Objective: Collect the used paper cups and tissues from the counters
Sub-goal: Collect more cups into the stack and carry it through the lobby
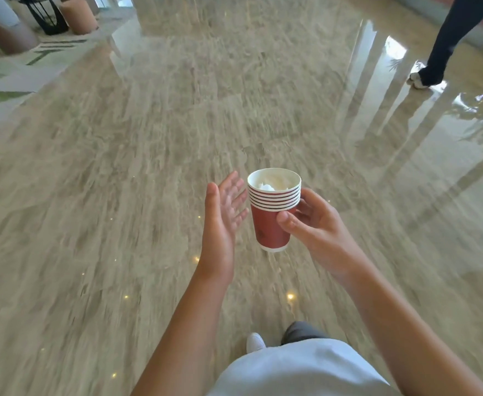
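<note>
- Two round stools point(77, 15) stand at the far left edge beside a dark wire stand point(45, 17), on a pale rug with green stripes point(3, 78).
- Polished marble floor point(148, 124) fills nearly all of the view (streaked and blurred, with window glare on its right side).
- Left hand point(224, 212) is held out with palm turned toward the cups, fingers straight and spread, holding nothing; its fingertips sit just beside the cup rims, and whether they touch cannot be told.
- Stack of red paper cups point(271, 218), nested with several white rims showing, hangs upright in the air above the floor, between the two hands; a crumpled white tissue point(266, 186) lies inside the top cup.
- Right hand point(314, 224) grasps the stack from its right side, thumb across the red wall and fingers curled behind.
- White shoe point(255, 342) and a pale shirt point(297, 370) show below.
- Another person's dark-trousered leg point(449, 38) stands at the far upper right.
</note>
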A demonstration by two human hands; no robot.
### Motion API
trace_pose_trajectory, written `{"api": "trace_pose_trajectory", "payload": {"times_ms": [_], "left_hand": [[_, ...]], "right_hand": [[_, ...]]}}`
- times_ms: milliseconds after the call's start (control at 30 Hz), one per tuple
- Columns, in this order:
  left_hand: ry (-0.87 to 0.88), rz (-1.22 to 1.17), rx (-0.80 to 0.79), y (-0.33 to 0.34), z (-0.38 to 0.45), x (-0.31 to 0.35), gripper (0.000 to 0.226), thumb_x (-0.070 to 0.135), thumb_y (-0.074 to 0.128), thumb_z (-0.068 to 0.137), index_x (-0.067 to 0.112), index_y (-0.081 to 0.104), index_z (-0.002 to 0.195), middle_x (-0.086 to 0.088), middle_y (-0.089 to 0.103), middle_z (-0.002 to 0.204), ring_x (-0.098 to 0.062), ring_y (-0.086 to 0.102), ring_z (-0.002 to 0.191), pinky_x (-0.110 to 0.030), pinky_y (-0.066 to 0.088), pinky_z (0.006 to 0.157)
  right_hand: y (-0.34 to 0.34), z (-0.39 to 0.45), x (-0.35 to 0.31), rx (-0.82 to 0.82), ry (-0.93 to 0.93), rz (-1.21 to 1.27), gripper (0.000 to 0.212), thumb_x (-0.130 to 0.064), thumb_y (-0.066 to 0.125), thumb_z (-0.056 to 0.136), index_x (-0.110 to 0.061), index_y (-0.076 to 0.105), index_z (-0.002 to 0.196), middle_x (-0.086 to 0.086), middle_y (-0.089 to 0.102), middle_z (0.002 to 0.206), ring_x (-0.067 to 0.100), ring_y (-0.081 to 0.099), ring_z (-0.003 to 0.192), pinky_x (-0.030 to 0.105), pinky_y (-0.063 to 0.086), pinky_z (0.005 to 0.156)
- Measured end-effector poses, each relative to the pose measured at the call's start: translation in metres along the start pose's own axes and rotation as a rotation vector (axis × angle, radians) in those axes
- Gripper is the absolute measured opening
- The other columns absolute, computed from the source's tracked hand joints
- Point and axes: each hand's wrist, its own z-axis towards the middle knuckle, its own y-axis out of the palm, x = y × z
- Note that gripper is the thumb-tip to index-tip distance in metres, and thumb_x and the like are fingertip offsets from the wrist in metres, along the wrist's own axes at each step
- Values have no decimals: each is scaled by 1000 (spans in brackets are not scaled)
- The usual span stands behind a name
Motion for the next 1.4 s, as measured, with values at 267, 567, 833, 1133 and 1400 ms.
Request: {"api": "trace_pose_trajectory", "payload": {"times_ms": [267, 567, 833, 1133, 1400], "left_hand": [[-17, -3, 76, -40, 76, 8, 76, 67, 21, 90, 27, 49, 148, 0, 54, 152, -11, 54, 136, -39, 37, 117], [-4, -14, 199, -82, 210, 13, 76, 69, 24, 93, 25, 49, 150, 3, 57, 150, -11, 54, 137, -47, 34, 121], [86, -55, 231, -77, 343, 44, 72, 64, 25, 97, 20, 50, 149, 4, 66, 140, -8, 58, 133, -32, 39, 112], [107, 20, 238, -62, 434, 66, 73, 65, 25, 95, 21, 51, 148, 2, 65, 141, -9, 59, 131, -37, 41, 114], [36, 65, 193, -51, 522, 59, 77, 68, 23, 93, 24, 49, 149, 1, 57, 150, -9, 56, 135, -42, 37, 119]], "right_hand": [[29, 91, 12, -62, 43, 12, 47, -39, 76, 79, -24, 67, 123, 9, 73, 120, 22, 69, 114, 45, 54, 101], [54, 245, 37, -192, 105, -13, 48, -26, 72, 85, -16, 62, 131, 12, 72, 124, 32, 66, 119, 53, 49, 108], [60, 387, 28, -286, 90, -10, 51, -26, 71, 85, -14, 60, 134, 12, 71, 126, 33, 65, 122, 59, 46, 109], [42, 479, 18, -276, 70, 40, 53, -33, 74, 83, -16, 61, 132, 10, 72, 125, 30, 66, 120, 56, 47, 110], [11, 552, 29, -209, 110, 169, 51, -19, 68, 88, -10, 58, 137, 14, 71, 127, 24, 67, 118, 35, 54, 97]]}}
